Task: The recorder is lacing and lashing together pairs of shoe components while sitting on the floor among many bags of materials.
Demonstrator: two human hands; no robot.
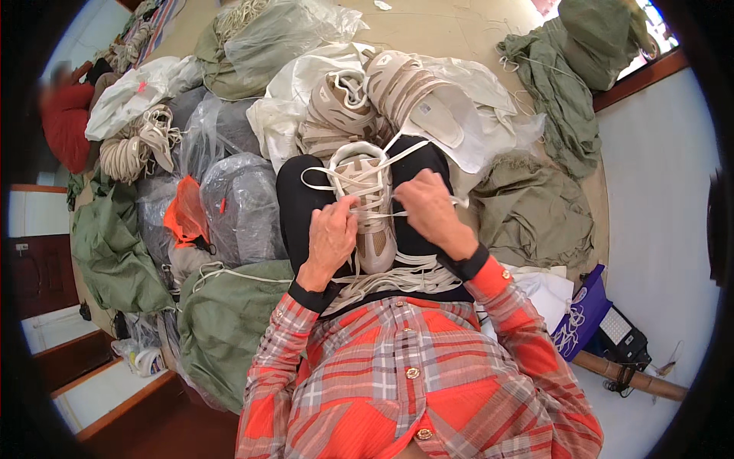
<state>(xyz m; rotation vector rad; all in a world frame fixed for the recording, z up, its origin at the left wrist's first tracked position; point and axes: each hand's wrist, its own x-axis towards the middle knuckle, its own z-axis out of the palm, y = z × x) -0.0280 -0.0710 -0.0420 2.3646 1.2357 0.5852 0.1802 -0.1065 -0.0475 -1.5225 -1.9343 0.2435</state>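
Observation:
A beige and white sneaker rests between my black-clad knees, its toe toward me. Cream shoelace crosses over its tongue, and loose loops spread to both sides near the collar. My left hand is closed at the shoe's left side, pinching lace by the lower eyelets. On the other side, my right hand is closed too, with lace running from its fingers to the eyelets. A bundle of loose cream laces lies across my lap, just below the toe.
Stacked beige shoes and more nested shoes lie ahead on white sacks. Green cloth sacks and grey plastic-wrapped bundles fill the left. Right are an olive sack and a purple bag. A person in red sits far left.

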